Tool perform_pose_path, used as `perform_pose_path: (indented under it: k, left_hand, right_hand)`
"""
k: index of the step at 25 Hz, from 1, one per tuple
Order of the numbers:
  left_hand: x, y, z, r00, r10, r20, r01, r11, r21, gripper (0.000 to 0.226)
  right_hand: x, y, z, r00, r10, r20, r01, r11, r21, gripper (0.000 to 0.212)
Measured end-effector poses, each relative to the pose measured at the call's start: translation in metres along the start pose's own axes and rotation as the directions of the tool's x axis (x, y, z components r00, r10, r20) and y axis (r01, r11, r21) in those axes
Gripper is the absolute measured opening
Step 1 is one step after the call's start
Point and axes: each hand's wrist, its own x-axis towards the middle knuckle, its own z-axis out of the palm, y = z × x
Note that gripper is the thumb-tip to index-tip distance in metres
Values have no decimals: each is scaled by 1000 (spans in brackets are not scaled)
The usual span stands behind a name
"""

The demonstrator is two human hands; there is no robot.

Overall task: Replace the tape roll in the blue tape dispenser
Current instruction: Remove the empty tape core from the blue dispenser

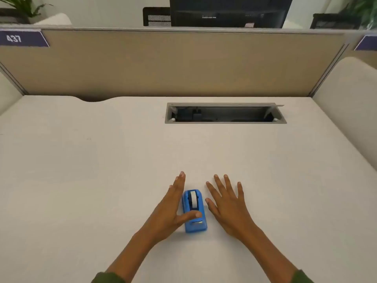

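A small blue tape dispenser (194, 211) lies on the white desk (81, 170), its cutter end towards me. A white tape roll (193, 199) shows in its top slot. My left hand (172, 209) is flat along the dispenser's left side, fingers stretched forward, with the thumb resting across the dispenser's top near the cutter. My right hand (227, 203) lies open on the desk just to the right of the dispenser, fingers spread, a small gap between thumb and dispenser. No spare roll is in view.
An open cable tray (224, 114) is sunk into the desk further back. A tan partition (173, 64) closes the far edge, with padded side panels left and right. A monitor stands behind the partition.
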Motion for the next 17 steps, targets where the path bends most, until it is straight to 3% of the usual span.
perform_pose_path:
  k: [5, 9, 17]
  left_hand:
    - [-3, -5, 5, 996, -61, 61, 59, 998, 35, 123]
    - [-3, -10, 7, 999, -39, 28, 40, 999, -6, 112]
    - [3, -16, 8, 999, -37, 14, 39, 994, -101, 105]
  right_hand:
    - [-4, 0, 3, 999, -42, -19, 42, 999, 20, 80]
    - [0, 0, 3, 997, -57, -47, 58, 998, 18, 58]
    - [-1, 0, 2, 991, -88, -98, 99, 988, 116, 56]
